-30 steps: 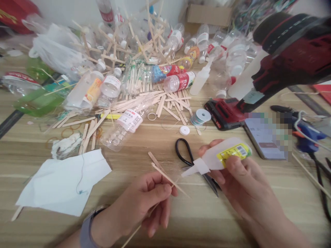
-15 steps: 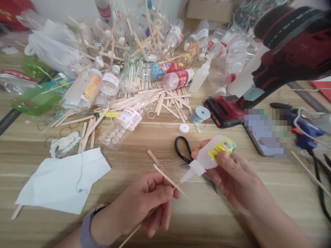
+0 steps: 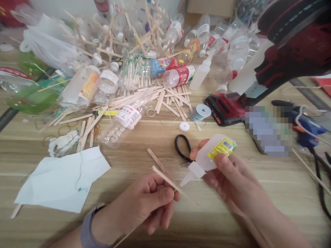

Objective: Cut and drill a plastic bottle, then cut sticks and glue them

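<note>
Between thumb and fingers, my left hand (image 3: pixel 150 199) pinches a thin wooden stick (image 3: pixel 165 178) that slants down to the right; a second thin stick (image 3: pixel 126 237) runs out below the same hand. My right hand (image 3: pixel 227 168) is wrapped round a translucent glue bottle (image 3: pixel 210 151) with a yellow label. The bottle's white nozzle points down and left, close to the held stick. Behind them a flat wooden stick (image 3: pixel 155 159) lies on the table. Black-handled scissors (image 3: pixel 182 148) rest partly behind my right hand and the bottle.
A plastic bottle (image 3: pixel 124 120), flat sticks (image 3: pixel 178 100), a thread spool (image 3: pixel 200 112) and a white disc (image 3: pixel 184 126) lie farther back. White paper (image 3: pixel 62 182) is at left. A red-black power tool (image 3: pixel 230 106), phone (image 3: pixel 269 132) and blue glue gun (image 3: pixel 307 132) stand or lie right.
The held stick's right end has shifted slightly right and down. The bottle is still in my right hand, its nozzle tip slightly lower. The camera view has shifted a little.
</note>
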The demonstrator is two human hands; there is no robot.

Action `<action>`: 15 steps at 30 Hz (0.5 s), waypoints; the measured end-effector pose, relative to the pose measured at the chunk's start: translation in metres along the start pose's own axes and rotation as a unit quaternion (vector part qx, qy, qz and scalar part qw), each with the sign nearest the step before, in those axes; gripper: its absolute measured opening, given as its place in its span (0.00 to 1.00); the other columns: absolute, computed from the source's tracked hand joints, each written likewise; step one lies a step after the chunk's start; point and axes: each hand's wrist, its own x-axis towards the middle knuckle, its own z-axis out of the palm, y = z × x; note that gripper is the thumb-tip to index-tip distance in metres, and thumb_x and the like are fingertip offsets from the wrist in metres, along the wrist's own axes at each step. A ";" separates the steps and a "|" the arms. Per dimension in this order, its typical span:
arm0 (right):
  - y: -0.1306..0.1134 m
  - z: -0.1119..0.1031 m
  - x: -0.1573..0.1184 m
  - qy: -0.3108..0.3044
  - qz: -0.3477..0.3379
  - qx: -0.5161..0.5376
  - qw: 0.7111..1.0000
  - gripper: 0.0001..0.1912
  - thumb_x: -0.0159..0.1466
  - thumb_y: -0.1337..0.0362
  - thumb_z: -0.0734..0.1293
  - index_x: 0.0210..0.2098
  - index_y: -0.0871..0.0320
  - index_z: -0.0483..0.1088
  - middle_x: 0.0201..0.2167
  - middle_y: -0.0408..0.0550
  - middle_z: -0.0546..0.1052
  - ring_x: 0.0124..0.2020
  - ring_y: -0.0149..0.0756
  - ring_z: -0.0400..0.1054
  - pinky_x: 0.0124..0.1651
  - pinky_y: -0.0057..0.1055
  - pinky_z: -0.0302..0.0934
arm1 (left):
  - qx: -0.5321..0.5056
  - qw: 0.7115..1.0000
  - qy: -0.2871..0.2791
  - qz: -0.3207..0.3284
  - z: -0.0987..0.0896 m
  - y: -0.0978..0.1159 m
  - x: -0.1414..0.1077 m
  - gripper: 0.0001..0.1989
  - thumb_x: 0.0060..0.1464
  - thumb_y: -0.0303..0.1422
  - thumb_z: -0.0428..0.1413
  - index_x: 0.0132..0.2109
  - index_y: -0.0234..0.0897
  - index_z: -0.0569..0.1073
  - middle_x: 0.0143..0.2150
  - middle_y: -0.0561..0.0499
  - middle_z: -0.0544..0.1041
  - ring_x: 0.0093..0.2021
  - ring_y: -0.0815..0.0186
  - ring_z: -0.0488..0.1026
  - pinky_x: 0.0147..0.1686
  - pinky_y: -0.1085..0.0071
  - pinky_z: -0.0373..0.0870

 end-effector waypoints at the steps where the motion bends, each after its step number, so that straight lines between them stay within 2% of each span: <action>1: 0.001 0.000 0.000 0.003 -0.003 -0.002 1.000 0.12 0.65 0.53 0.68 0.44 0.52 0.74 0.37 0.47 0.77 0.20 0.24 0.57 0.21 0.22 0.53 | 0.000 1.000 0.002 0.002 0.000 0.000 0.000 0.22 0.52 0.53 0.59 0.35 0.36 0.68 0.18 0.59 0.70 0.11 0.79 0.55 0.10 0.80 0.46; 8: 0.000 0.004 0.001 -0.031 -0.036 -0.039 0.998 0.11 0.67 0.53 0.67 0.42 0.53 0.73 0.35 0.46 0.75 0.20 0.23 0.58 0.21 0.21 0.54 | 0.010 1.000 0.010 0.011 -0.002 0.000 0.001 0.21 0.52 0.52 0.59 0.34 0.36 0.69 0.18 0.59 0.70 0.11 0.79 0.53 0.11 0.79 0.45; 15: 0.002 0.008 -0.001 -0.009 -0.025 -0.020 0.999 0.11 0.66 0.53 0.67 0.42 0.53 0.72 0.34 0.45 0.76 0.21 0.25 0.59 0.21 0.21 0.56 | 0.016 0.999 0.016 0.029 -0.003 0.000 -0.001 0.20 0.54 0.50 0.58 0.35 0.36 0.70 0.17 0.59 0.70 0.11 0.79 0.52 0.12 0.77 0.44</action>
